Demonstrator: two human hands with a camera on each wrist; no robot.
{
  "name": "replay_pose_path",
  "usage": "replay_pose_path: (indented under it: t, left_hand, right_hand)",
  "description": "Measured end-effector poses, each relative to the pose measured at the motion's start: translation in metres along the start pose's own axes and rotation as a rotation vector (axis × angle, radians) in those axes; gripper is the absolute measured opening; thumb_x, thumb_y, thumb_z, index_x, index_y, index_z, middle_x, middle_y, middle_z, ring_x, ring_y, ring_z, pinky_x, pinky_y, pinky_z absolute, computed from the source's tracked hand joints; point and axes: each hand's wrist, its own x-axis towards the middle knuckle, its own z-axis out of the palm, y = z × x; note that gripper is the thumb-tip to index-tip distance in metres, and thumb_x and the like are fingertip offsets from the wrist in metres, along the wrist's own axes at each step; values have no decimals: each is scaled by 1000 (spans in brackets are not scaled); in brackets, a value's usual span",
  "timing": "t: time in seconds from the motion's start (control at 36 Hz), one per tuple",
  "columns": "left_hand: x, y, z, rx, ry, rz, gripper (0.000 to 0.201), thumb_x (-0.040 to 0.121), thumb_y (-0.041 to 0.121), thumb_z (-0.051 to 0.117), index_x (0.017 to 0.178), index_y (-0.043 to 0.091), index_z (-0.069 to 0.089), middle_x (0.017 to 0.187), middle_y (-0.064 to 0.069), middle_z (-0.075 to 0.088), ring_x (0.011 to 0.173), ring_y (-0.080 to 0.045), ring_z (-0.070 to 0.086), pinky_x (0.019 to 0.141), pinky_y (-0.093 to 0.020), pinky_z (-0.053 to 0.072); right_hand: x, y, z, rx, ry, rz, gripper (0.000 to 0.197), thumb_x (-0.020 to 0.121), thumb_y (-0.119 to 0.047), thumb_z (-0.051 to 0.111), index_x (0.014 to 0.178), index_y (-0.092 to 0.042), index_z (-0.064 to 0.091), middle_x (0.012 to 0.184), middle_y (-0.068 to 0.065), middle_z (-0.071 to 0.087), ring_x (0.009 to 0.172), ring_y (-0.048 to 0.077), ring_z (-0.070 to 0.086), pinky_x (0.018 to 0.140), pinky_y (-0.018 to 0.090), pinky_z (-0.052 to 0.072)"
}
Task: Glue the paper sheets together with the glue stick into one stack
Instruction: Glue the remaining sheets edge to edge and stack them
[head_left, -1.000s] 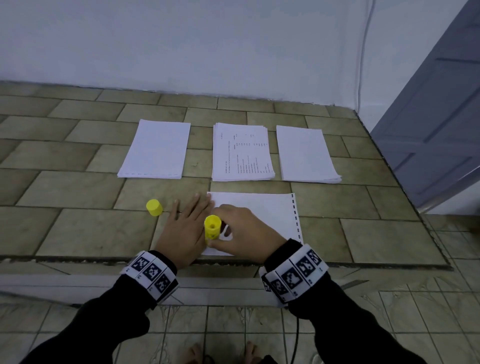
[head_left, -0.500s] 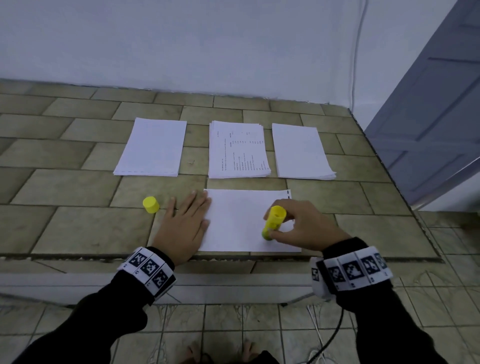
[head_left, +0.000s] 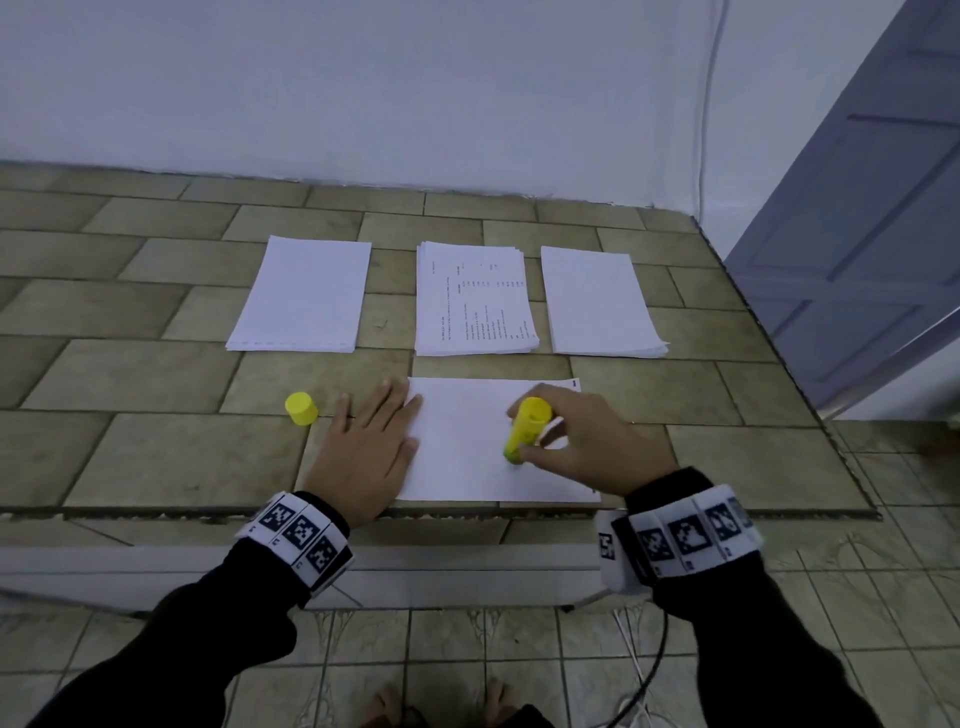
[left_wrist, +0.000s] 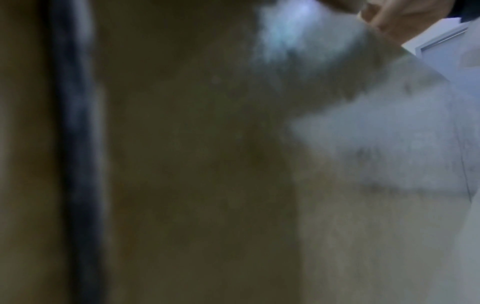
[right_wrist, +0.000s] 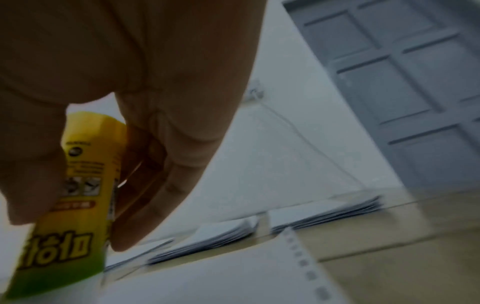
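A white sheet (head_left: 467, 447) lies crosswise at the near edge of the tiled table. My left hand (head_left: 371, 441) rests flat with straight fingers on its left edge. My right hand (head_left: 582, 441) grips the yellow glue stick (head_left: 525, 428), tilted, its lower tip touching the sheet's right half. The right wrist view shows the glue stick (right_wrist: 75, 205) between thumb and fingers above the sheet (right_wrist: 207, 288). The yellow cap (head_left: 301, 408) lies on the table left of my left hand. The left wrist view is blurred.
Three paper stacks lie in a row behind the sheet: a blank one at left (head_left: 304, 296), a printed one in the middle (head_left: 475, 301), a blank one at right (head_left: 597, 304). A grey door (head_left: 872, 218) stands to the right of the table. The table edge runs just under my wrists.
My right hand carried the glue stick from the sheet's left part across to its right half, then slightly back left. The left hand stayed flat on the sheet's left edge.
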Motion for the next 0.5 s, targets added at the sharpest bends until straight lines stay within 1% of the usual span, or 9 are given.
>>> replay_pose_path:
  t: [0.06, 0.11, 0.17, 0.22, 0.25, 0.31, 0.36, 0.5]
  left_hand:
    - [0, 1, -2, -23, -5, 2, 62, 98, 42, 15, 149, 14, 36, 159, -4, 27, 148, -21, 22, 116, -57, 14]
    - [-1, 2, -3, -29, 0, 5, 63, 99, 43, 12, 149, 13, 37, 158, -5, 28, 147, -23, 23, 115, -57, 15]
    - [-1, 3, -5, -35, -11, 4, 68, 101, 47, 2, 150, 13, 36, 158, -5, 28, 148, -24, 22, 115, -58, 16]
    - [-1, 2, -5, -40, -22, 15, 75, 100, 49, -8, 149, 12, 37, 157, -7, 30, 146, -25, 25, 114, -61, 22]
    - [-1, 2, -6, -39, -31, 21, 75, 101, 48, -7, 148, 12, 39, 156, -8, 33, 145, -27, 29, 112, -62, 26]
    - [-2, 0, -6, -35, -50, 30, 68, 103, 43, 0, 144, 10, 44, 152, -11, 40, 141, -28, 37, 106, -64, 33]
    - [-2, 0, -5, -34, -61, 38, 64, 104, 41, 5, 142, 9, 46, 151, -12, 42, 138, -30, 41, 102, -65, 37]
    - [-2, 2, -8, -54, -44, 36, 68, 104, 39, 0, 142, 9, 46, 151, -12, 42, 139, -31, 40, 105, -65, 34]
  right_hand:
    - [13, -12, 17, 37, -41, -29, 25, 79, -14, 75, 103, -12, 65, 102, 0, 66, 87, 14, 65, 76, 33, 57]
    - [25, -23, 31, 33, -90, -54, 27, 79, -13, 75, 104, -11, 64, 103, 2, 65, 88, 15, 64, 77, 33, 57]
    - [35, -32, 42, 10, -140, -87, 25, 80, -12, 75, 101, -10, 62, 101, 2, 64, 88, 15, 63, 78, 34, 56]
    - [41, -38, 49, -6, -182, -111, 24, 80, -11, 75, 96, -15, 59, 98, -1, 62, 87, 15, 61, 79, 35, 55]
    - [44, -40, 52, -18, -200, -119, 25, 79, -11, 75, 97, -17, 58, 97, -1, 61, 86, 15, 61, 80, 36, 55]
    - [48, -43, 54, -53, -229, -130, 25, 79, -12, 75, 100, -12, 60, 98, 4, 63, 86, 17, 60, 81, 38, 53]
    - [51, -43, 55, -77, -248, -134, 26, 80, -12, 74, 102, -7, 61, 100, 8, 64, 87, 20, 60, 81, 39, 52]
    - [64, -41, 49, -102, -260, -134, 25, 80, -12, 72, 102, -6, 62, 100, 7, 65, 86, 19, 60, 79, 39, 52]
